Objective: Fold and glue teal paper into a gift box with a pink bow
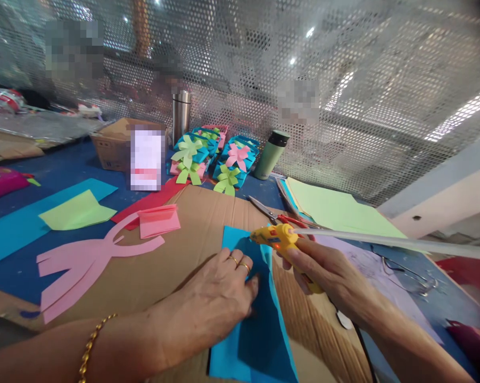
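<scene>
From the bottom edge to the middle of the frame, our blue paper (264, 322) lies on brown cardboard (202, 215), its long way pointing up and away from us. Our left hand (220, 292) is nearer, resting on top of it; the fingers are bent, and we cannot tell if they pinch the paper. Our right hand (323, 266) is beside the paper's upper right side, closed around a yellow glue gun (279, 238), whose tip points left over the paper's top end.
</scene>
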A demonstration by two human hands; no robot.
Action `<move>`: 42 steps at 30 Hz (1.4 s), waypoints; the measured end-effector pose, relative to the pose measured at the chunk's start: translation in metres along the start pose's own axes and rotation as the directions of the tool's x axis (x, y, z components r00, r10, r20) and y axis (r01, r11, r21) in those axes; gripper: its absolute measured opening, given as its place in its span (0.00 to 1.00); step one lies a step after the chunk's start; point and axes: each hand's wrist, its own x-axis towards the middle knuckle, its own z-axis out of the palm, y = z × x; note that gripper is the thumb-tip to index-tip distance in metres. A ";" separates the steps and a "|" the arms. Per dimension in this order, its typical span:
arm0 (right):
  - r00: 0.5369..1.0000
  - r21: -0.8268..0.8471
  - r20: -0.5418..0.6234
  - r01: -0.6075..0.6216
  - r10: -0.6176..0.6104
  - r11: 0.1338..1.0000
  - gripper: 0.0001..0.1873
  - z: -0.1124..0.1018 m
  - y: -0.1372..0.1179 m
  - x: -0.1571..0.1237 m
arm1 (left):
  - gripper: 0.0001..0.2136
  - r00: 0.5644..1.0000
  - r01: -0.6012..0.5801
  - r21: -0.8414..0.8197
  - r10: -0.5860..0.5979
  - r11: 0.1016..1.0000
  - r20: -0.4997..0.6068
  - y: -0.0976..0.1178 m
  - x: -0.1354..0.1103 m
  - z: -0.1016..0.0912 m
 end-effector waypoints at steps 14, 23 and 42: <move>0.999 -0.124 0.014 0.035 -0.034 0.992 0.25 -0.006 0.001 -0.006 | 0.18 1.000 0.006 0.004 -0.006 1.000 -0.006 0.000 -0.001 0.004; 1.000 -0.084 0.006 -0.008 0.008 0.996 0.27 -0.007 -0.003 -0.003 | 0.12 1.000 0.018 0.007 -0.018 1.000 0.013 0.001 0.000 0.001; 1.000 -0.089 -0.028 -0.013 0.010 0.996 0.27 -0.008 -0.003 -0.002 | 0.14 0.999 0.020 -0.026 -0.019 0.999 0.036 0.001 -0.001 -0.002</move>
